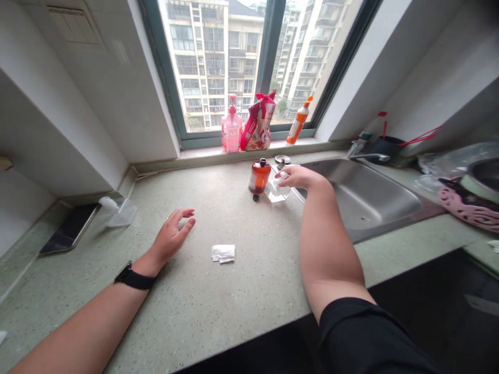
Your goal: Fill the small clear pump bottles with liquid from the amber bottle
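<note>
My right hand (pixel 299 177) reaches across the counter, its fingers closed around the upper part of a clear, see-through container (pixel 279 190). Just left of that container stands an amber bottle (pixel 259 177) with its neck uncapped and liquid inside. A small black cap (pixel 255 197) lies at the foot of the amber bottle. My left hand (pixel 174 232), with a dark watch on its wrist, rests over the counter with fingers apart and nothing in them. A folded white tissue (pixel 223 253) lies to its right.
A steel sink (pixel 362 192) with a faucet (pixel 370 156) lies right. On the sill stand a pink pump bottle (pixel 232 127), a red bag (pixel 259 124) and an orange bottle (pixel 298 123). A phone (pixel 70 228) and a clear plastic piece (pixel 120 212) lie left.
</note>
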